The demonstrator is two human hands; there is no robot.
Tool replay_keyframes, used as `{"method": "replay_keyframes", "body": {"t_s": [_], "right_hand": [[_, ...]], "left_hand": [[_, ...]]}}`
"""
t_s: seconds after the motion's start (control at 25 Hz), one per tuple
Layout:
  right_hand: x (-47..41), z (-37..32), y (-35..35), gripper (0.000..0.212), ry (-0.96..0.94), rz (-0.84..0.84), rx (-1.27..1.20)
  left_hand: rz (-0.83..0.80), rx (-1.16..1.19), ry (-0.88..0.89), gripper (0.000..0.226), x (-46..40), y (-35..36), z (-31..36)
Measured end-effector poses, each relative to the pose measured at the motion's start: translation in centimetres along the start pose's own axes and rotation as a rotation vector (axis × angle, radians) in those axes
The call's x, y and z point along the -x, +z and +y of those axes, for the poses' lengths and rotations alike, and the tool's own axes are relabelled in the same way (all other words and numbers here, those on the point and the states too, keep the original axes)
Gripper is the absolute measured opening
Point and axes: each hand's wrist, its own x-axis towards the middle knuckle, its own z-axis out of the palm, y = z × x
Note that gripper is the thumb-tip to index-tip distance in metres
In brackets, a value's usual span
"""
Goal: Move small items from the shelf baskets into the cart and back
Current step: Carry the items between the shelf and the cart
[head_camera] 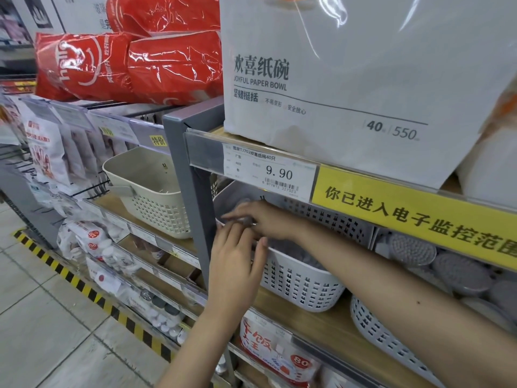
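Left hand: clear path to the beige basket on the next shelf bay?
Probably yes. The left hand sits at the white basket's rim; the beige basket is open-topped, but the grey shelf post stands between.

grey shelf frame [195,219] | pale tiled floor [42,317] | yellow-black hazard stripe [84,287]

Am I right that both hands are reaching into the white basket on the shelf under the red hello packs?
Not quite. The head view shows the left hand and right hand at the white basket under the Joyful Paper Bowl pack. The red hello packs sit further left, above an untouched cream basket.
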Motion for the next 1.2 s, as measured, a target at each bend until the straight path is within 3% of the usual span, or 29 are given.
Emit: {"method": "replay_keyframes", "body": {"t_s": [0.24, 0.52, 0.64, 0.76, 0.96, 1.08, 1.2], "right_hand": [[0.5, 1.4, -0.9, 0.036, 0.126, 0.096, -0.234], [3.9, -0.5, -3.1, 0.022, 0.284, 0.211, -0.069], [8.3, -2.5, -3.5, 0.026, 0.404, 0.32, 0.115], [13.9, -5.8, -2.5, 0.028, 0.401, 0.461, 0.351], [23.5, -10.8, 2.8, 0.032, 0.403, 0.652, 0.648], [30.2, -12.8, 8.2, 0.031, 0.612, 0.728, 0.682], [39.0, -15.3, 14.7, 0.03, 0.944, 0.81, 0.587]], "left_hand": [[0.018, -0.021, -0.005, 0.038, 0.1, 0.1, 0.0], [-0.005, -0.072, 0.033, 0.039, -0.1, 0.0, -0.5], [-0.043, -0.083, 0.036, 0.04, -0.2, -0.3, -0.5], [-0.093, -0.037, 0.038, 0.042, -0.5, -1.6, 0.0], [-0.161, 0.106, 0.299, 0.04, 2.4, -5.2, 3.1], [-0.294, 0.22, 0.519, 0.041, 6.2, -5.8, 6.1], [-0.511, 0.265, 0.735, 0.046, 11.3, -4.0, 9.8]]}}
